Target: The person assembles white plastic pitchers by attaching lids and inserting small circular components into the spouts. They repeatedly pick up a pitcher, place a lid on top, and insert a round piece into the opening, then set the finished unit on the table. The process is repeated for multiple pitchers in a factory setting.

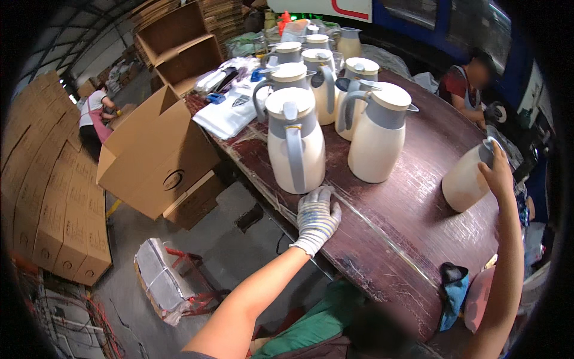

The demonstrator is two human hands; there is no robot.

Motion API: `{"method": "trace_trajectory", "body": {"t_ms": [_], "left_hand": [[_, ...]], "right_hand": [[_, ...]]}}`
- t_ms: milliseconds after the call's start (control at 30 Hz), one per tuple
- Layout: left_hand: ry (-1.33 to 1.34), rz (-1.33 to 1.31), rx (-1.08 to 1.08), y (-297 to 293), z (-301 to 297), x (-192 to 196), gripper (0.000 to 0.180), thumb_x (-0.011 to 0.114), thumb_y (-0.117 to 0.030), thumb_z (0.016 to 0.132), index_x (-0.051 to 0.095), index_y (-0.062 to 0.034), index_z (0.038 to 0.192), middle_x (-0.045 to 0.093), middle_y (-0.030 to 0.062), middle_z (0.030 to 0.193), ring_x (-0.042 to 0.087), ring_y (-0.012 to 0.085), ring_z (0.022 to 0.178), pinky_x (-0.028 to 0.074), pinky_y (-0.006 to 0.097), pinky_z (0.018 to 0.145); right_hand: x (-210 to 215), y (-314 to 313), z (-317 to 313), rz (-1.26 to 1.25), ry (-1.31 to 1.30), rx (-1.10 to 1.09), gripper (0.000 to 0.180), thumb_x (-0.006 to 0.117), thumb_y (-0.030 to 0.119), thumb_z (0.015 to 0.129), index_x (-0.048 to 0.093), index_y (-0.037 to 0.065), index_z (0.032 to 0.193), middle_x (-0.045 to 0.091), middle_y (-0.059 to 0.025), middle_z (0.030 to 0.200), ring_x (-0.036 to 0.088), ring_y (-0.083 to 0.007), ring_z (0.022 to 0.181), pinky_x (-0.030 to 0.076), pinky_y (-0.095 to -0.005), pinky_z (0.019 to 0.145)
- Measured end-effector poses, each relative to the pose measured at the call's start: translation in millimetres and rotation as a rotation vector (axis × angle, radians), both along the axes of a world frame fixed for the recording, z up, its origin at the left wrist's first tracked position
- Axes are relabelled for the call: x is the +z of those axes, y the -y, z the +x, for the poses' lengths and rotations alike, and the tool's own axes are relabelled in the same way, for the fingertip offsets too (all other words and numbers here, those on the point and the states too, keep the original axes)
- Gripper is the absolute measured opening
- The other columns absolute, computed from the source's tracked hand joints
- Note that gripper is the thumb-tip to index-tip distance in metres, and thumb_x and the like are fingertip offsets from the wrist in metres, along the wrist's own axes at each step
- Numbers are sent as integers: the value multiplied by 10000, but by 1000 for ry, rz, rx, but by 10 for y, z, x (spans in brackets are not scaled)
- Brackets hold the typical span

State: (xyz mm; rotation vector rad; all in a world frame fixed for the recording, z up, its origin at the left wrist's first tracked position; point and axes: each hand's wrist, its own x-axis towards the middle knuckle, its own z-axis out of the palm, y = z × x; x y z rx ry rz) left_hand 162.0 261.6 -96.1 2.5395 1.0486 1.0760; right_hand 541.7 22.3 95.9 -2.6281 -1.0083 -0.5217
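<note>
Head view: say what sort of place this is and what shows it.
Probably a factory's packing or assembly area: stacked cardboard cartons, several similar cream-and-grey jugs on a worn table, and an open carton beside it.

Insulated jugs are cream and grey — the knit glove white with blue stripes — the tabletop dark maroon.
</note>
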Motion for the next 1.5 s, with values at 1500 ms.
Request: {"method": "trace_trajectory", "body": {"t_ms": [1500], "left_hand": [[-229,-1338,-1083,2893,-1362,721,356,673,-126,744,645,-73,1095,692,61,910,635,179,882,481,310,782]], "right_hand": [[-3136,5818,-4661,-405,-1010,-214,539,498,389,883,572,-59,1174,626,-304,1079,589,-448,1043,456,-503,920]]}}
